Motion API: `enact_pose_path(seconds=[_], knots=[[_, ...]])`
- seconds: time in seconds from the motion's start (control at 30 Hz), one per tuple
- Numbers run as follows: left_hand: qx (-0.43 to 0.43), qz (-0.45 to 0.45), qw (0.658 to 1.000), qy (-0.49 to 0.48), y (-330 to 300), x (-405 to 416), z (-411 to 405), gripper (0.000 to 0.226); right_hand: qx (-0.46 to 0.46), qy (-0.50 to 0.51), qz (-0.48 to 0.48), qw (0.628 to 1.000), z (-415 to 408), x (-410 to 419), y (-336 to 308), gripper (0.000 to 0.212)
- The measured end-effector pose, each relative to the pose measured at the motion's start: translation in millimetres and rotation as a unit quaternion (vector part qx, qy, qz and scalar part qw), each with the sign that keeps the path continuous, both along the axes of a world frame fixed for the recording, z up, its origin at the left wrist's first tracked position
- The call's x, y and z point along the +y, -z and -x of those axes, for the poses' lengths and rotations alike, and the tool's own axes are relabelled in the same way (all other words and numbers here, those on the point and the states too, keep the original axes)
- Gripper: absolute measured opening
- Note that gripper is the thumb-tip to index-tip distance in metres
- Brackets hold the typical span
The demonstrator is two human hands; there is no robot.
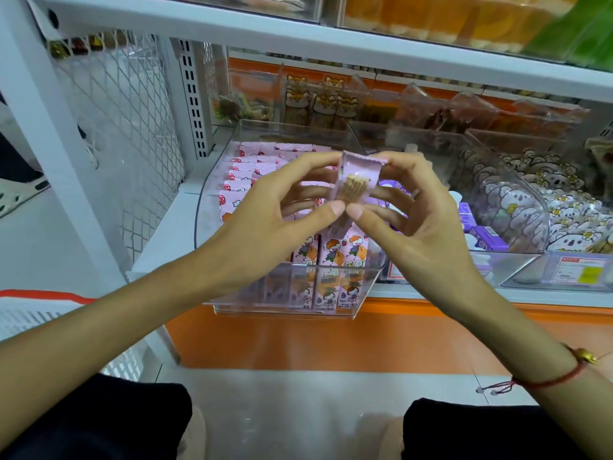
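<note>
Above clear bin of like packs: pink snack packet is held upright, pinched at its lower part by thumbs of left hand & right hand, other fingers spread behind. Step, prob.: pack being squared for stocking. Next: to be lowered into a front row, aligned w/ neighbours.

A snack packet stands upright at the centre of the frame between two hands. The left hand is on its left and the right hand on its right, and fingers of both meet at its lower end. Behind and below it, a clear bin sits on a shelf, with rows of packets inside. A second bin lies to the right. A mesh panel fills the upper left, and an upper shelf spans the top.
</note>
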State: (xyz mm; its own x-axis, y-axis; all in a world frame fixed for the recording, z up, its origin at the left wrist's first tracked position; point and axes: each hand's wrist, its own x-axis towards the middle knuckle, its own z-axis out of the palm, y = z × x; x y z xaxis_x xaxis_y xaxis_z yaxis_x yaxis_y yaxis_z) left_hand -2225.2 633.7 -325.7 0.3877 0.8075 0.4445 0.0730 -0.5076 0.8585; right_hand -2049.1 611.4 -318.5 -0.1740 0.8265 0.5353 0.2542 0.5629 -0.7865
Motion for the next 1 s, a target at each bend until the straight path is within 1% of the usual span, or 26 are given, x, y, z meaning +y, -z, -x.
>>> enact_pose_path(seconds=[0.1, 0.17, 0.23, 0.3, 0.37, 0.43, 0.5, 0.53, 0.57, 0.63, 0.67, 0.73, 0.8, 0.9, 0.97, 1.0], knots=[[-0.058, 0.022, 0.997, -0.038, -5.1, 0.7, -0.7, 0.036, -0.002, 0.027, 0.001, 1.000, -0.2, -0.2, 0.1, 0.050], [-0.126, 0.069, 0.987, -0.077, -7.2, 1.3, -1.3, 0.035, -0.020, 0.050, -0.001, 0.999, 1.6, -1.2, 1.5, 0.059], [-0.171, 0.111, 0.974, -0.101, -6.5, 0.5, -3.6, 0.033, -0.051, 0.072, -0.010, 0.996, 6.2, -2.3, 3.7, 0.061], [-0.182, 0.138, 0.968, -0.106, -4.2, -1.4, -7.4, 0.030, -0.073, 0.093, -0.029, 0.993, 10.7, -2.7, 5.3, 0.051], [-0.176, 0.157, 0.967, -0.096, -2.6, -2.3, -9.5, 0.035, -0.071, 0.110, -0.036, 0.991, 11.8, -1.6, 4.1, 0.036], [-0.165, 0.158, 0.970, -0.085, -3.4, 0.6, -7.2, 0.051, -0.061, 0.110, -0.025, 0.992, 8.3, 0.0, 0.7, 0.026], [-0.154, 0.152, 0.974, -0.072, -5.7, 5.2, -1.1, 0.072, -0.041, 0.091, 0.009, 0.995, 2.9, 1.2, -3.3, 0.021], [-0.150, 0.148, 0.976, -0.057, -7.2, 6.8, 1.9, 0.079, -0.032, 0.076, 0.028, 0.996, 0.7, 1.5, -4.9, 0.019], [-0.141, 0.141, 0.979, -0.036, -9.0, 7.8, 4.3, 0.081, -0.029, 0.060, 0.045, 0.997, -0.8, 1.8, -6.2, 0.018], [-0.113, 0.114, 0.987, -0.002, -12.7, 7.1, 7.1, 0.069, -0.025, 0.027, 0.077, 0.996, -2.0, 2.0, -7.3, 0.019], [-0.101, 0.097, 0.990, 0.000, -14.3, 6.1, 7.5, 0.062, -0.019, 0.012, 0.093, 0.995, -2.3, 2.2, -7.4, 0.019], [-0.090, 0.060, 0.994, -0.027, -16.2, 3.3, 6.6, 0.054, -0.008, -0.005, 0.108, 0.994, -1.5, 1.7, -8.3, 0.024], [-0.094, 0.030, 0.993, -0.071, -15.5, 0.9, 4.7, 0.051, -0.017, 0.014, 0.081, 0.996, 2.3, 1.4, -10.4, 0.032], [-0.099, 0.013, 0.990, -0.102, -14.7, 0.1, 3.6, 0.047, -0.043, 0.045, 0.030, 0.998, 9.0, 4.8, -12.5, 0.018], [-0.082, 0.011, 0.992, -0.092, -15.7, 2.7, 6.8, 0.040, -0.044, 0.048, 0.038, 0.997, 11.7, 10.0, -12.5, 0.015], [-0.072, 0.009, 0.994, -0.087, -16.3, 4.5, 9.3, 0.036, -0.045, 0.044, 0.048, 0.997, 11.5, 13.4, -12.2, 0.017]])
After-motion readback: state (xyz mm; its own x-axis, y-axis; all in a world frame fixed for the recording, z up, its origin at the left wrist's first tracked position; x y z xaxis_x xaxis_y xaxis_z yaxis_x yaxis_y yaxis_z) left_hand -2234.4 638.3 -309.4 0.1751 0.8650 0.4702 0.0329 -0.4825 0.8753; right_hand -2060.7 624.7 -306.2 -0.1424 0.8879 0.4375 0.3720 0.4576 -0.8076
